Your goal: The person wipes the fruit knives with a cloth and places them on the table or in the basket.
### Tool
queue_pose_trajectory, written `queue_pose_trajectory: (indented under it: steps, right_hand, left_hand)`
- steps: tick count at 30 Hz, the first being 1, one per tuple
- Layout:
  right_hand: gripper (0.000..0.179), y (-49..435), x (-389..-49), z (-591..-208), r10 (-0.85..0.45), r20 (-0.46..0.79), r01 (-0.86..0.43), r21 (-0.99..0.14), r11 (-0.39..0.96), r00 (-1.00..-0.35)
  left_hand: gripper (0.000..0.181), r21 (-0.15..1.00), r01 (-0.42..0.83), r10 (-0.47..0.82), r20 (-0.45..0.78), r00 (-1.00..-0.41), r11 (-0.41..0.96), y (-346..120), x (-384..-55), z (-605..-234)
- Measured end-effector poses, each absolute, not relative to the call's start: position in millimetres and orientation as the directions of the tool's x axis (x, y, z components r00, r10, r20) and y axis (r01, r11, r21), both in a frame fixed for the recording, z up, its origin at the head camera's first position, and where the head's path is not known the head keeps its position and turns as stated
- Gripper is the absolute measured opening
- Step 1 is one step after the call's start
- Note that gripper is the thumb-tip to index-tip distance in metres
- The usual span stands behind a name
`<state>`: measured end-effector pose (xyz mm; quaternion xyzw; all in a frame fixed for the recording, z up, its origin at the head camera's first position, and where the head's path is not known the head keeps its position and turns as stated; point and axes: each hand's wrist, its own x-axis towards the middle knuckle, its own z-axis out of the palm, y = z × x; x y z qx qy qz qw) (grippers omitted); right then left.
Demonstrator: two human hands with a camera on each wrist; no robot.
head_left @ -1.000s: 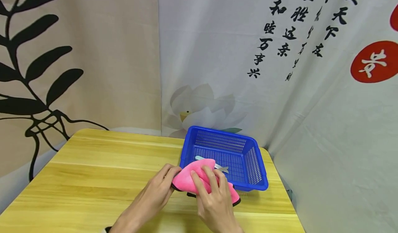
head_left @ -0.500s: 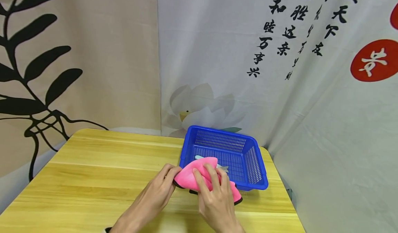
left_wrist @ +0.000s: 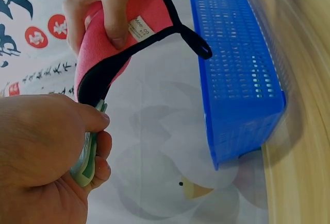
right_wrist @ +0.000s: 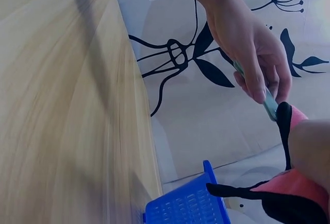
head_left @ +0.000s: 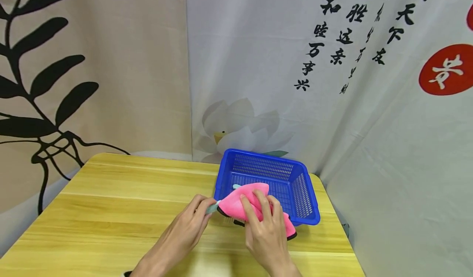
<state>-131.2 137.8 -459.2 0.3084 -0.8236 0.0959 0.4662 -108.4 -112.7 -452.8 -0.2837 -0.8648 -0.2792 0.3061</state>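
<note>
My left hand (head_left: 188,221) grips a pale green handle (head_left: 212,208), which shows along the fingers in the left wrist view (left_wrist: 86,162). The rest of that utensil runs into a pink cloth (head_left: 240,201) with black edging, so its working end is hidden. Fingers of my right hand (head_left: 267,231) pinch the folded cloth around it. In the left wrist view the cloth shows a white label (left_wrist: 140,28) and a black hanging loop (left_wrist: 198,45). Both hands are in the air in front of the basket, the cloth overlapping its near rim in the head view.
A blue plastic basket (head_left: 262,166) stands at the back right of the wooden table (head_left: 140,195). Inside lies another utensil, its pale green end (head_left: 236,186) showing past the cloth. A printed curtain (head_left: 148,63) hangs behind the table and along its right side.
My right hand and the cloth have slid right, away from the left hand. More of the pale green handle now shows between them. The left hand has barely moved.
</note>
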Motion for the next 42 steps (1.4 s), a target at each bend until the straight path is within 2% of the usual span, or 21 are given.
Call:
queue_pose_trajectory:
  steps: [7, 13, 16, 22, 29, 32, 36, 40, 42]
  right_hand:
    - [0.05, 147, -134, -459, -0.396, 0.828, -0.598, 0.095, 0.796, -0.396]
    - [0.05, 157, -137, -456, -0.36, 0.844, -0.596, 0.061, 0.8, -0.397]
    - [0.053, 162, -140, -455, -0.333, 0.864, -0.595, 0.049, 0.802, -0.378]
    - [0.06, 169, -140, -456, -0.265, 0.885, -0.613, -0.029, 0.79, -0.384]
    - [0.056, 170, -138, -460, -0.209, 0.911, -0.644, -0.077, 0.761, -0.355]
    - [0.053, 169, -138, -459, -0.195, 0.924, -0.65, -0.073, 0.757, -0.331]
    - [0.05, 165, -137, -457, -0.199, 0.937, -0.676, -0.053, 0.735, -0.289]
    - [0.046, 156, -137, -454, -0.236, 0.946, -0.728, 0.001, 0.686, -0.221]
    - [0.038, 151, -136, -453, -0.259, 0.946, -0.746, 0.031, 0.666, -0.193]
  left_hand:
    - [0.034, 0.321, 0.637, 0.325, 0.651, -0.686, 0.701, -115, -106, -453]
    - [0.034, 0.341, 0.638, 0.318, 0.648, -0.692, 0.69, -119, -103, -453]
    - [0.037, 0.396, 0.637, 0.292, 0.646, -0.705, 0.662, -123, -101, -454]
    - [0.039, 0.538, 0.63, 0.208, 0.645, -0.735, 0.56, -125, -100, -459]
    - [0.034, 0.665, 0.605, 0.13, 0.619, -0.775, 0.437, -122, -100, -459]
    - [0.03, 0.761, 0.552, 0.119, 0.548, -0.828, 0.342, -122, -98, -458]
    - [0.03, 0.896, 0.43, 0.163, 0.41, -0.897, 0.112, -120, -97, -457]
    - [0.037, 0.961, 0.27, 0.242, 0.275, -0.931, -0.054, -118, -98, -455]
    - [0.041, 0.977, 0.182, 0.282, 0.205, -0.937, -0.108, -117, -98, -453]
